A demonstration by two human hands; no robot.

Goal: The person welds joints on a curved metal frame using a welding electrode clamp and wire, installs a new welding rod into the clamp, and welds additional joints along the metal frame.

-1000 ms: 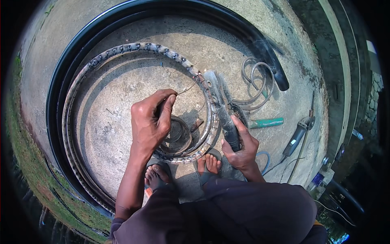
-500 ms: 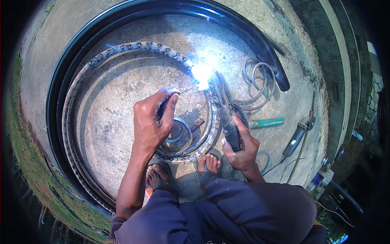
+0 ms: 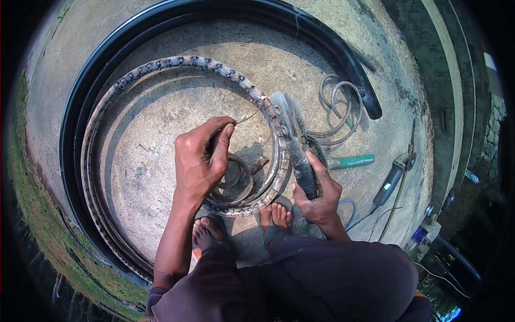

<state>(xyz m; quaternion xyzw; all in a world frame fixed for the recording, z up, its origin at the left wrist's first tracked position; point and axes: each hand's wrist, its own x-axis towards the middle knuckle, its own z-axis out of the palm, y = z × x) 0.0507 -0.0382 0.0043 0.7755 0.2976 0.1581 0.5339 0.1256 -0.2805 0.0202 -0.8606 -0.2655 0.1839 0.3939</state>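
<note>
My left hand (image 3: 201, 153) pinches a thin bent metal wire (image 3: 248, 116) between thumb and forefinger. The wire's far end reaches the upper right part of a pale metal ring (image 3: 161, 65), which bears dark weld marks at short intervals. A small glowing spot (image 3: 264, 98) shows on the ring there. My right hand (image 3: 322, 196) is closed round the dark grip of a welding electrode holder (image 3: 295, 139). Its scuffed head lies beside the ring's right side, near the glowing spot; whether it touches the ring I cannot tell.
A big black curved channel (image 3: 72, 129) arcs round the ring's left and far sides. To the right are a looped cable (image 3: 351, 107), a green tube (image 3: 352, 161) and an angle grinder (image 3: 394, 180). A wire coil (image 3: 247, 185) lies inside the ring, just ahead of my sandalled feet (image 3: 276, 213).
The bright welding arc at the ring has gone out, leaving a small glow and a wisp of smoke. Both hands stay nearly where they were, with the same grips.
</note>
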